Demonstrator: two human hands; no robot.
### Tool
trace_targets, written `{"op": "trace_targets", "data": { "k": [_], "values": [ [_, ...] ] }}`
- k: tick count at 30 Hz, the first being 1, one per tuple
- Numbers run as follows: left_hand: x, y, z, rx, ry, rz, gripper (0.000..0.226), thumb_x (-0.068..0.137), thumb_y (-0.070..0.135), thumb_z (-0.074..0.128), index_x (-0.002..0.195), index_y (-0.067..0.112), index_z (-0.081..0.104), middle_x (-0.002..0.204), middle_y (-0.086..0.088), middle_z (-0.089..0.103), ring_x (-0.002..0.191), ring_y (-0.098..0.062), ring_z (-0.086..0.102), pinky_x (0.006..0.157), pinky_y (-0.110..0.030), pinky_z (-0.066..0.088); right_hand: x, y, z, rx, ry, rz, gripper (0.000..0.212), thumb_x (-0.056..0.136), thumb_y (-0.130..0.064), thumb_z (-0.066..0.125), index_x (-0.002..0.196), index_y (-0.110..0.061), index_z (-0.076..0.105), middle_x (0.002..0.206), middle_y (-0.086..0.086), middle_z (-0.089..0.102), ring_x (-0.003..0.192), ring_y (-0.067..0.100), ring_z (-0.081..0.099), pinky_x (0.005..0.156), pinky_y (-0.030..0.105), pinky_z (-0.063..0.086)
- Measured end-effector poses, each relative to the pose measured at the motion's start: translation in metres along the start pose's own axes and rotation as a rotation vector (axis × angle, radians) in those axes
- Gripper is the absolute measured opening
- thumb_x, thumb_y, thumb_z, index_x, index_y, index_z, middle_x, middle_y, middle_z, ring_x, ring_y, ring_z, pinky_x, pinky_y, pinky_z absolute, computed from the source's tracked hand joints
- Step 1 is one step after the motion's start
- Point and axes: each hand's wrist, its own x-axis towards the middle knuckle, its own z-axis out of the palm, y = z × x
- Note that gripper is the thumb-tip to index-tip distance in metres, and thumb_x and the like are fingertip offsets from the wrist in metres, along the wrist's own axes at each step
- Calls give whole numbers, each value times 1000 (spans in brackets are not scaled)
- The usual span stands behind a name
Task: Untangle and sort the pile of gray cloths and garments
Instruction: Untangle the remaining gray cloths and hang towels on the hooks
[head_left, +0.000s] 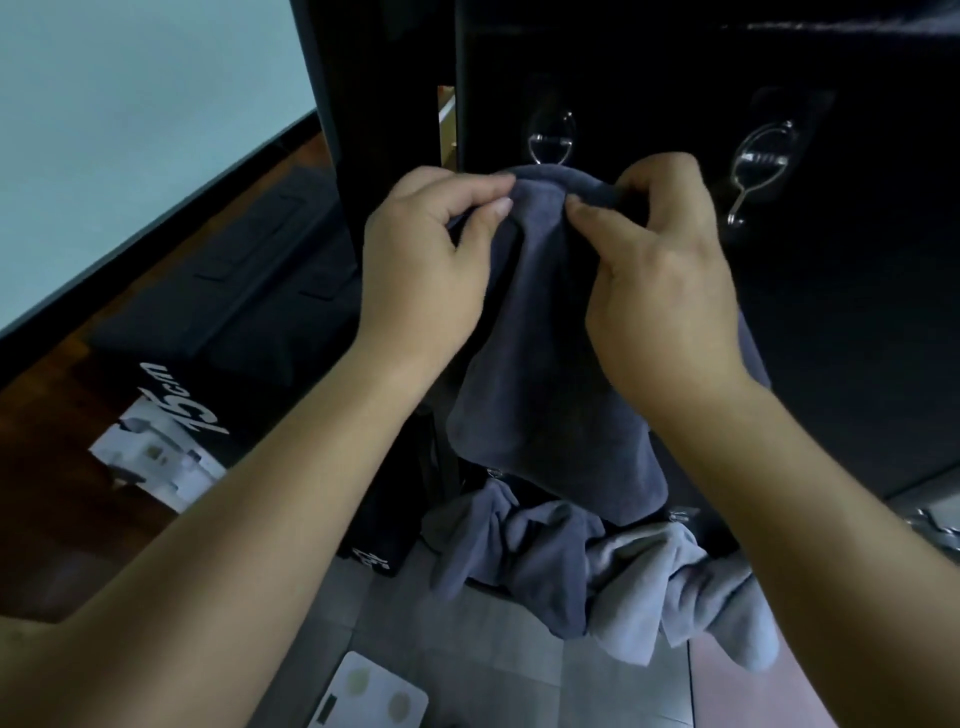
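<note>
A dark gray cloth (540, 364) hangs in front of me, lifted by its top edge. My left hand (426, 260) pinches that edge on the left between thumb and fingers. My right hand (660, 270) pinches it on the right, fingers curled over the fold. The cloth's top sits just under a clear wall hook (551, 136). Below, a tangled pile of gray cloths (597, 566) lies on the floor, some darker, some lighter, knotted together.
A black door or cabinet front (779, 312) carries a second clear hook (759, 161). A black box marked 75cm (208, 353) stands at left on wood flooring. A white bathroom scale (374, 696) lies on the gray tiles. A black bag (395, 519) stands beside the pile.
</note>
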Motion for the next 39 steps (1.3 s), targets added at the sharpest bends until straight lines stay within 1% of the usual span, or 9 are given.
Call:
{"op": "trace_targets", "data": {
  "k": [3, 7, 10, 14, 17, 28, 34, 36, 39],
  "values": [
    [-10, -8, -1, 13, -90, 10, 25, 100, 22, 56, 114, 14, 74, 109, 3, 63, 103, -4, 60, 90, -15, 46, -8, -1, 4, -109, 5, -38, 20, 99, -12, 51, 111, -6, 65, 122, 18, 54, 106, 35, 51, 65, 38, 47],
    [-22, -6, -3, 136, -182, 74, 44, 102, 37, 37, 103, 12, 73, 127, -6, 47, 121, -20, 43, 104, -23, 35, -12, 2, 1, -84, -85, -71, 31, 94, -14, 49, 116, -6, 68, 142, 21, 41, 123, 35, 36, 101, 30, 33],
    [-23, -3, -7, 290, -197, 174, 50, 102, 45, 32, 106, 15, 71, 130, -7, 46, 120, -22, 39, 103, -29, 32, -13, 10, 2, -92, -90, -129, 36, 98, -22, 52, 128, -5, 63, 143, 20, 44, 126, 35, 35, 107, 34, 32],
    [-33, -13, -1, 292, -261, 159, 52, 102, 46, 33, 139, 16, 54, 128, 1, 54, 120, -18, 49, 103, -41, 35, -25, 10, 6, -138, -99, -151, 49, 97, -27, 54, 142, -8, 53, 139, 11, 53, 123, 32, 42, 100, 42, 36],
    [-39, -17, 6, 81, -263, 95, 51, 103, 41, 38, 143, 11, 50, 132, -1, 52, 125, -18, 51, 106, -45, 41, -33, 9, 8, -231, -92, -89, 55, 95, -38, 53, 147, -21, 48, 137, 3, 53, 123, 29, 43, 93, 42, 28],
    [-51, -8, 6, -97, -270, -45, 49, 103, 31, 49, 147, 12, 43, 136, 10, 48, 130, 0, 46, 108, -17, 37, -64, 24, 32, -90, -187, -33, 47, 100, -30, 51, 146, -17, 50, 141, 14, 46, 117, 31, 44, 91, 36, 26],
    [-72, 9, 2, 200, -99, 446, 43, 93, 16, 61, 131, -4, 58, 137, -22, 52, 131, -37, 49, 108, -49, 39, -113, 44, 16, 108, -216, 108, 45, 96, -20, 59, 139, -7, 55, 141, 18, 43, 127, 33, 46, 105, 41, 43],
    [-82, 20, 11, 102, -196, 543, 31, 93, 11, 59, 121, -2, 65, 125, -18, 61, 117, -33, 58, 101, -41, 45, -140, 56, 6, 92, -243, 174, 40, 95, -21, 59, 132, -7, 60, 136, 16, 50, 123, 33, 51, 101, 46, 46],
    [-103, 31, 38, -39, -511, 428, 26, 95, 16, 57, 117, 7, 67, 117, -6, 63, 108, -22, 60, 89, -37, 50, -189, 73, -14, -4, -303, 270, 36, 95, -27, 54, 124, -10, 66, 128, 12, 57, 115, 33, 55, 96, 46, 46]
  ]
}}
